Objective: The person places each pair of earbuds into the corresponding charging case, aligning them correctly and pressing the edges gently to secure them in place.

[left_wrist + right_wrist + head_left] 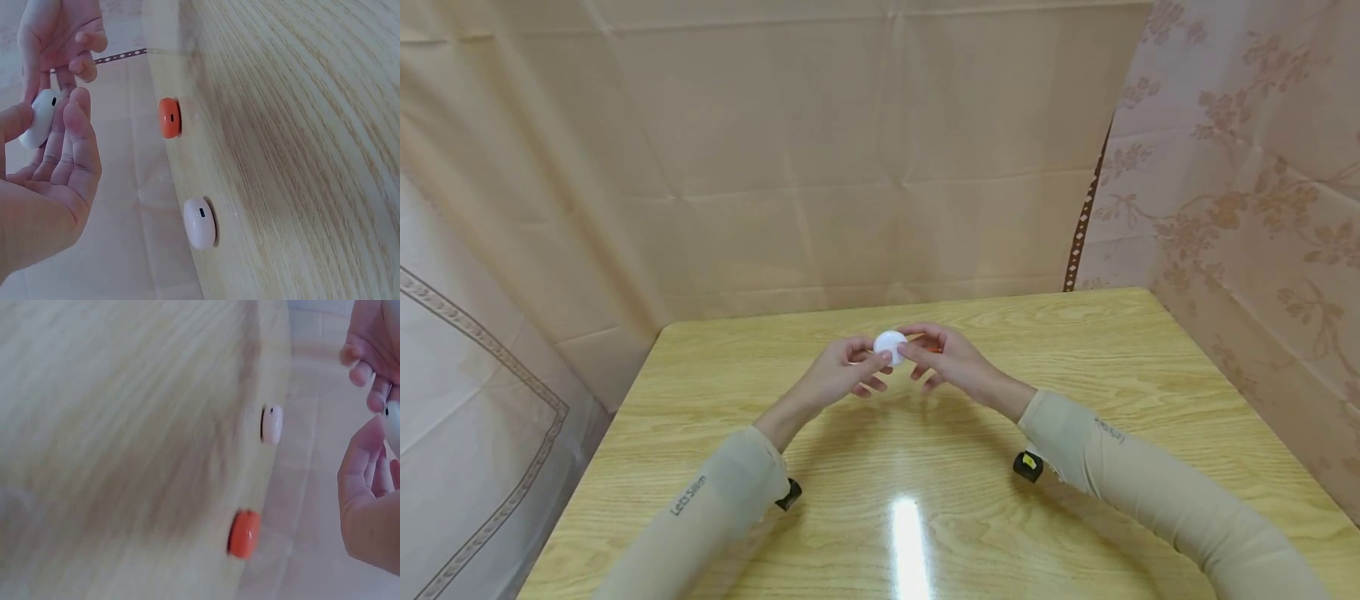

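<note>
A small white rounded case [890, 345] with a dark port slot is held up above the far part of the table. My left hand [842, 371] pinches it from the left, thumb in front and fingers behind. From the other side my right hand [958, 362] grips it between thumb and forefinger, the other fingers loosely bent. In the left wrist view, the slot of the white case [40, 119] faces down toward the table. An orange case [169, 118] and a pale pink case [200, 224] of like shape rest on the table beyond the hands; the head view mostly hides them.
The wood-grain table [970, 517] ends at a far edge just behind the cases. Beige cloth [850, 167] hangs behind it, with patterned cloth [1247, 208] on the right. Dark wrist cameras [1028, 467] hang under both sleeves.
</note>
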Demonstrator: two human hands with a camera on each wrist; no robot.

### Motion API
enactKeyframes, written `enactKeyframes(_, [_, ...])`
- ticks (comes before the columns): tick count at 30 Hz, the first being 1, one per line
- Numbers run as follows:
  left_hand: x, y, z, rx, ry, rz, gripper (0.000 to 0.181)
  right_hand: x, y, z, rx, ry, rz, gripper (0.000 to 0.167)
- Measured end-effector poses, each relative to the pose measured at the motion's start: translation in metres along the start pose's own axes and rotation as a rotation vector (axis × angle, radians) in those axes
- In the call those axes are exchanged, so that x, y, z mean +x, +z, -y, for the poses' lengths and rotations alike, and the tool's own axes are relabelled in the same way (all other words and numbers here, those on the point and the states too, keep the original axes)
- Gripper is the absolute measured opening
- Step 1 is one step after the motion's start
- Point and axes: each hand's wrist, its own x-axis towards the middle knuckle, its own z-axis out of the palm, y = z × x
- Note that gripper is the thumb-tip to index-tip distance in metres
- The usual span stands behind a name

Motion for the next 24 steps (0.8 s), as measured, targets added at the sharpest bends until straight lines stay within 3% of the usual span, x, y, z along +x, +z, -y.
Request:
enactKeyframes(3, [0.001, 0.0, 0.001, 0.011, -0.005, -0.002, 0.04, 0.001, -0.004, 0.001, -0.076, -0.035, -0.008, 0.041])
enactKeyframes(8, [0.003, 0.002, 0.005, 0.007, -0.012, 0.007, 0.04, 0.001, -0.007, -0.002, -0.104, -0.055, -0.009, 0.037])
enactKeyframes(16, [0.001, 0.008, 0.008, -0.001, -0.024, 0.019, 0.037, -0.001, -0.011, -0.008, -0.218, -0.143, 0.05, 0.044])
enactKeyframes(24, [0.003, 0.013, 0.011, 0.007, -0.041, 0.023, 0.039, -0.001, -0.015, -0.01, -0.28, -0.157, 0.055, 0.04])
